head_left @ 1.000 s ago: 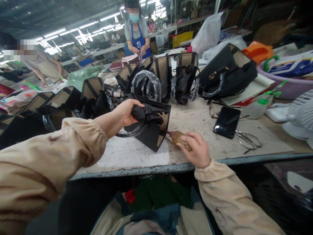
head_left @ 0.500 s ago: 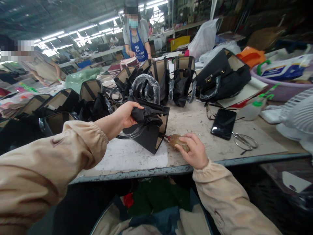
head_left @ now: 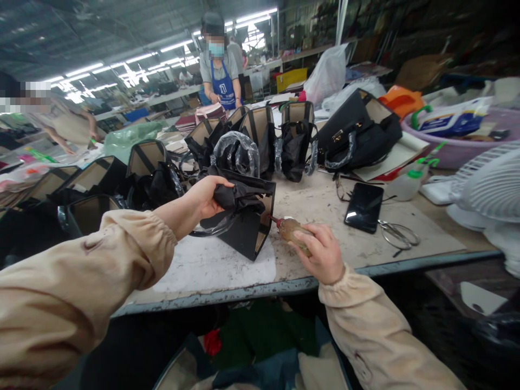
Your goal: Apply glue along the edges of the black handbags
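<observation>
A black handbag (head_left: 238,233) lies tilted on the worktable, its beige inner side facing right. My left hand (head_left: 207,199) grips the dark lining bunched at the bag's upper part. A clear-wrapped handle (head_left: 215,226) loops below that hand. My right hand (head_left: 323,252) is closed round a squeeze bottle (head_left: 291,232), brownish and translucent, with a thin dark red nozzle. The nozzle points left at the bag's open beige side, and its tip is at or very near that edge; contact I cannot tell.
Several more black bags (head_left: 260,135) stand along the back and left. To the right lie a phone (head_left: 364,207), scissors (head_left: 400,235), eyeglasses (head_left: 340,189), a spray bottle (head_left: 406,184), a purple basin (head_left: 455,146) and a white fan (head_left: 487,189). Co-workers (head_left: 221,76) stand beyond the table.
The bottle's nozzle has shifted slightly up along the bag's open side. My left hand keeps its hold on the lining. The whole view has moved a little.
</observation>
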The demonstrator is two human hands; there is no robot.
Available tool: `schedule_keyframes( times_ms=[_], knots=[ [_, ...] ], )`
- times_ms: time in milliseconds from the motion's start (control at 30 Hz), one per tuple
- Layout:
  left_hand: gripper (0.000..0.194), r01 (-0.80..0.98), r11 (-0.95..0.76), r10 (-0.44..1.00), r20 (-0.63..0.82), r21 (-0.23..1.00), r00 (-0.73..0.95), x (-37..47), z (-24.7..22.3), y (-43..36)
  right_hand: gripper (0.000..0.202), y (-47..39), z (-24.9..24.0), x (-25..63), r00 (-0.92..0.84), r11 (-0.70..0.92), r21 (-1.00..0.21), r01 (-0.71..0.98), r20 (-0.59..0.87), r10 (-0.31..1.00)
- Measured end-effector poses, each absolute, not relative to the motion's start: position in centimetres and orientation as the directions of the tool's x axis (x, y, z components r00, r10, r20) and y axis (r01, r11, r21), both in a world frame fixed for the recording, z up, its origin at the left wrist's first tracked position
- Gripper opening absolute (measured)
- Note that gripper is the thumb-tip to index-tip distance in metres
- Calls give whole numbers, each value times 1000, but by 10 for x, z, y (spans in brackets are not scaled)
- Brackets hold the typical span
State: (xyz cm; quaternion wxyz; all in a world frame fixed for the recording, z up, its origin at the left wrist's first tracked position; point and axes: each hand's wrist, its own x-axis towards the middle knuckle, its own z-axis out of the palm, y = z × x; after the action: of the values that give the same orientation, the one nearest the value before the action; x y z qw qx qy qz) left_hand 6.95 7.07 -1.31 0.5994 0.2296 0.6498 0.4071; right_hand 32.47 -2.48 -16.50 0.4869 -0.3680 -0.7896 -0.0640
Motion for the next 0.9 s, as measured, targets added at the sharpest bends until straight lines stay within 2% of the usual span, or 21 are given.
schedule_keyframes(
  times_ms=[167, 567, 900],
  knots=[
    [21, -195, 568, 783, -598, 799, -172, 71, -13, 71, 32, -22, -165, 327, -244, 722, -238, 649, 835, 494],
    [18, -202, 566, 777, -599, 800, -194, 70, -14, 73, 18, -25, -176, 326, -318, 714, -335, 615, 724, 613],
    [16, -193, 572, 778, -602, 797, -182, 70, -15, 74, 25, -16, -167, 326, -206, 717, -317, 621, 816, 540]
  ],
)
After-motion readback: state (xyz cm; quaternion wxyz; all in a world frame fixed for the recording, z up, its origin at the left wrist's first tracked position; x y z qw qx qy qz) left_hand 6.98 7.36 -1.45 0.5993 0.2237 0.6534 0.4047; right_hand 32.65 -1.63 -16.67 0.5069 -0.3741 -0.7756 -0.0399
